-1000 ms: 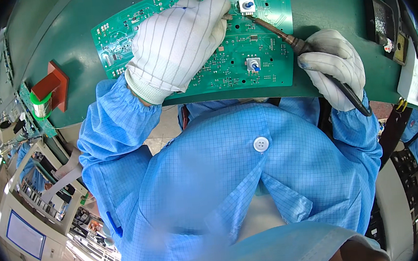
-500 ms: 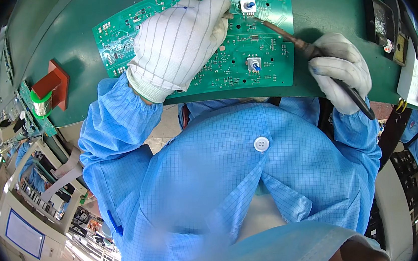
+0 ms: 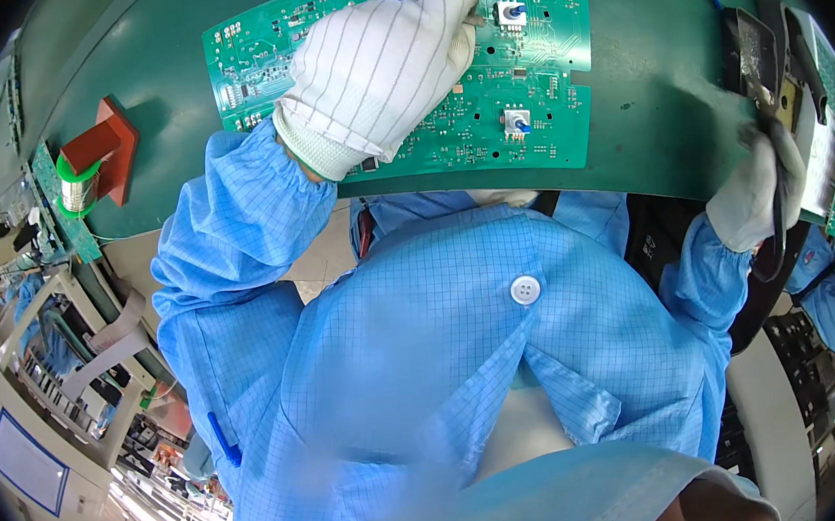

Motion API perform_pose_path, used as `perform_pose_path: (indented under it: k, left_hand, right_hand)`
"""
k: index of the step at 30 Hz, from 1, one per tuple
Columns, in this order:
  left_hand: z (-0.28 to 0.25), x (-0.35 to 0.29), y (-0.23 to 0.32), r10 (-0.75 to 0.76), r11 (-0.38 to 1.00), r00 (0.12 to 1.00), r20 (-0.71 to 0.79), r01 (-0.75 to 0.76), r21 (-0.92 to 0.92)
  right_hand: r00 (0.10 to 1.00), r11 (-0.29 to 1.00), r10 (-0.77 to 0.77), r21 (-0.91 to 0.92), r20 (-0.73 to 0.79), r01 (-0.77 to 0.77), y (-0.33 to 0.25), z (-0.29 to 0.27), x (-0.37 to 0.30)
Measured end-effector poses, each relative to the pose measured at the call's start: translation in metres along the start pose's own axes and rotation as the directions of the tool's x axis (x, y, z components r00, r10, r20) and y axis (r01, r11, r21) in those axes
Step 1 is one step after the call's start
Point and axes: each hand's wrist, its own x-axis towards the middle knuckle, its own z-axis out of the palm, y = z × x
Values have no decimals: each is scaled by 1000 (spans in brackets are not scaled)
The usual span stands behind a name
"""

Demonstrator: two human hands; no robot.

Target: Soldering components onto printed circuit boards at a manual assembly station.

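While the left hand lies curled over the green circuit board by the worktop's near edge, whether pinching I cannot tell, the right hand grips a soldering iron toward the right edge; the board looks light, stiff, fragile, best held by its rim.

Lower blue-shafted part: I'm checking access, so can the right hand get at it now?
Probably yes: nothing visible stands between the right hand and the lower blue-shafted part, and the left hand lies to its upper left. The right hand seems to hold a dark tool.
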Motion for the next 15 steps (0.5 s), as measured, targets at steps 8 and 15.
perform_pose_path:
  k: [8,15]
  left_hand:
    - [1,-1,0,3,1000,999,-47,-2,22]
    - [1,1,0,11,1000,998,-62,-10,9]
  right_hand:
    - [698,907,-310,421,646,12,-42,51,30]
    - [694,908,-364,404,621,115,-44,61,31]
